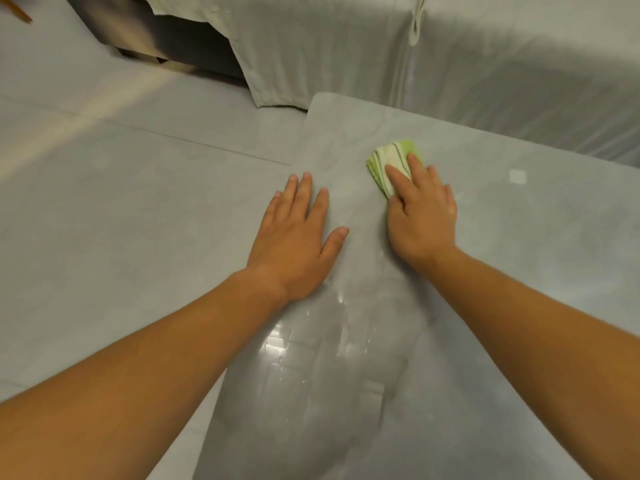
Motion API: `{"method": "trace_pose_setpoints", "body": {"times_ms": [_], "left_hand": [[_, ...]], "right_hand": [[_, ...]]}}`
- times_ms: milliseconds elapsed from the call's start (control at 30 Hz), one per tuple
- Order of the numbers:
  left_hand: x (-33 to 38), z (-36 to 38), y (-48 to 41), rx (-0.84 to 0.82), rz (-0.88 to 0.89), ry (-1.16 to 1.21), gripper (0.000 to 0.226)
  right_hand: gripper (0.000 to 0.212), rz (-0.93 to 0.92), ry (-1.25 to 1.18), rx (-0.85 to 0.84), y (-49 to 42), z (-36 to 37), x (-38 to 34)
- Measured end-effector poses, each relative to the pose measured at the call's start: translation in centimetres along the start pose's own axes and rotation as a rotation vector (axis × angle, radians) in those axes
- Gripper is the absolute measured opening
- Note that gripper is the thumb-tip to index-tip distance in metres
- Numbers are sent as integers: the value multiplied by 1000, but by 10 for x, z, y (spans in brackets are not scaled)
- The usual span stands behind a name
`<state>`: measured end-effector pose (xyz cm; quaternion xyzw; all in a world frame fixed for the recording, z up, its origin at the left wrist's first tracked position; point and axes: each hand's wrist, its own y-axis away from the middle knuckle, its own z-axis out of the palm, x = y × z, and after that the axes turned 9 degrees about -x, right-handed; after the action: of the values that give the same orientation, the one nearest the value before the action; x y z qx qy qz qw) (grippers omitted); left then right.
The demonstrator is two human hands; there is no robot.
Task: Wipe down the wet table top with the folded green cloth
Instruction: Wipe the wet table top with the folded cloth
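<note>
The glossy grey table top (pixel 519 271) fills the right and lower part of the view. A folded green and white striped cloth (pixel 391 157) lies near its far left corner. My right hand (pixel 420 213) presses flat on the near part of the cloth with straight fingers. Flat on the table's left edge rests my left hand (pixel 298 237), fingers spread, holding nothing. Shiny wet patches (pixel 311 341) show on the table between my forearms.
A sofa under a pale grey-green cover (pixel 450 64) stands just behind the table's far edge. Light tiled floor (pixel 104 202) lies to the left. A dark furniture base (pixel 156 36) sits at the upper left.
</note>
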<state>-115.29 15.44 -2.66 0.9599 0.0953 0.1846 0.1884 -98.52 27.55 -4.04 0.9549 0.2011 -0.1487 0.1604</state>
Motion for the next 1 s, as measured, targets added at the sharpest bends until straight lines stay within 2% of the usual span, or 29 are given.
{"method": "trace_pose_setpoints", "body": {"times_ms": [167, 267, 400, 467, 567, 600, 733, 767, 900, 933, 1000], "left_hand": [[-4, 7, -12, -10, 17, -72, 75], [-5, 12, -11, -2, 19, -87, 77], [-5, 12, -12, 13, 28, -67, 77], [-6, 11, -11, 12, 26, -48, 76], [-7, 8, -11, -7, 29, -41, 77], [-7, 8, -11, -10, 30, -43, 77], [-7, 9, -11, -4, 28, -33, 77], [-7, 9, -11, 0, 31, -25, 77], [-8, 8, -11, 2, 44, 2, 76], [-8, 8, -11, -1, 46, 2, 76], [-9, 8, -11, 4, 50, 7, 76]], "right_hand": [[52, -154, 72, -66, 1, -8, 20], [49, -114, 78, -36, -50, -23, 26], [51, -61, 56, 20, -93, -23, -2], [54, -188, 102, -7, -85, -15, -9], [53, -417, 173, -134, -79, -17, 4], [53, -427, 174, -150, -88, -22, 8], [55, -236, 112, -56, -127, -25, -14], [57, -237, 121, -36, -125, -20, -24], [55, -552, 215, -129, -104, -9, -29], [53, -597, 236, -163, -109, -13, -26], [51, -571, 215, -182, -130, -19, -27]]}}
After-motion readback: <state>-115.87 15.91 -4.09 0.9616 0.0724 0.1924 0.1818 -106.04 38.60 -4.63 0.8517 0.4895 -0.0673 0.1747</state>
